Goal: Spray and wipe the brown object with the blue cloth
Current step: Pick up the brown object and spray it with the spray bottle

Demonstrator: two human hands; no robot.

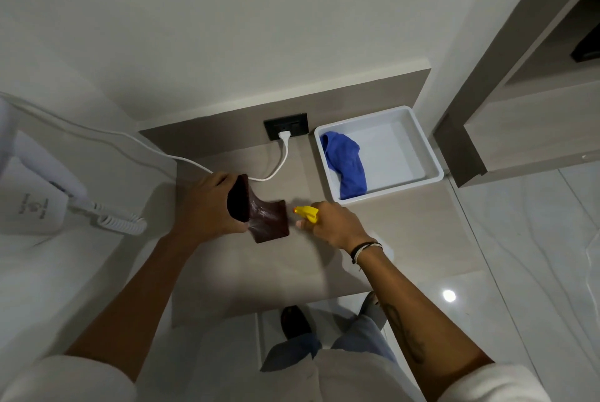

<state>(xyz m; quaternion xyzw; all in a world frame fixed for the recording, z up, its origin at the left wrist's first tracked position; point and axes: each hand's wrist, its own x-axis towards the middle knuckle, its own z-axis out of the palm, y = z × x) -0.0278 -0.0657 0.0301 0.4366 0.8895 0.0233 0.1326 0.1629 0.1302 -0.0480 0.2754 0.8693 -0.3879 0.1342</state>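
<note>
My left hand (203, 205) grips the brown object (259, 215), a dark flared piece, by its wide upper end and holds it tilted over the beige counter (292, 271). My right hand (334, 224) is closed around a spray bottle with a yellow nozzle (306, 212), and the nozzle points left at the brown object from a short gap. A faint mist shows on the object's lower left side. The blue cloth (345, 164) lies crumpled in the left part of a white tray (418, 138) at the back right of the counter.
A white cable (279, 161) runs from a black wall socket (285, 125) across the counter behind my left hand. A white wall-mounted appliance with a coiled cord (117, 223) sits to the left. A wooden shelf unit (519, 109) stands at the right. Shiny floor and my feet lie below.
</note>
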